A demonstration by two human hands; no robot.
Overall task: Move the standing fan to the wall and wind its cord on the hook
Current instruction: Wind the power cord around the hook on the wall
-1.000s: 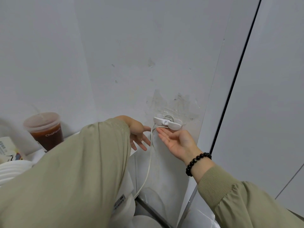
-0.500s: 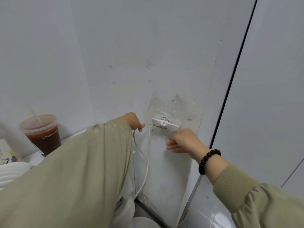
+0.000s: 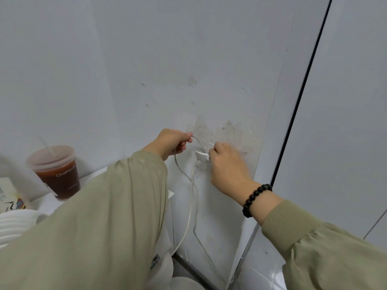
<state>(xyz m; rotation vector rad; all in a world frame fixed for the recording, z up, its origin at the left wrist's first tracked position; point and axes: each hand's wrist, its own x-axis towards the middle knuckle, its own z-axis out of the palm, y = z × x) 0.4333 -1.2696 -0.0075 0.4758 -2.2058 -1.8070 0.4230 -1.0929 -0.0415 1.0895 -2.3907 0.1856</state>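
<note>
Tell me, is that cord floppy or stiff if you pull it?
Probably floppy: the cord curves in a loop from the left hand to the hook and hangs slack down the wall. It looks thin, so it is likely light.

At nine o'clock, a lidded clear cup (image 3: 56,172) of dark brown drink, upright on a white ledge (image 3: 92,174), pale straw (image 3: 45,143) through the lid. At eight o'clock, a printed carton (image 3: 8,195) above a ribbed white stack (image 3: 14,225). Near centre, grimy smears (image 3: 226,130) on the grey wall (image 3: 146,49). From one to four o'clock, a thin black seam (image 3: 301,95)
</note>
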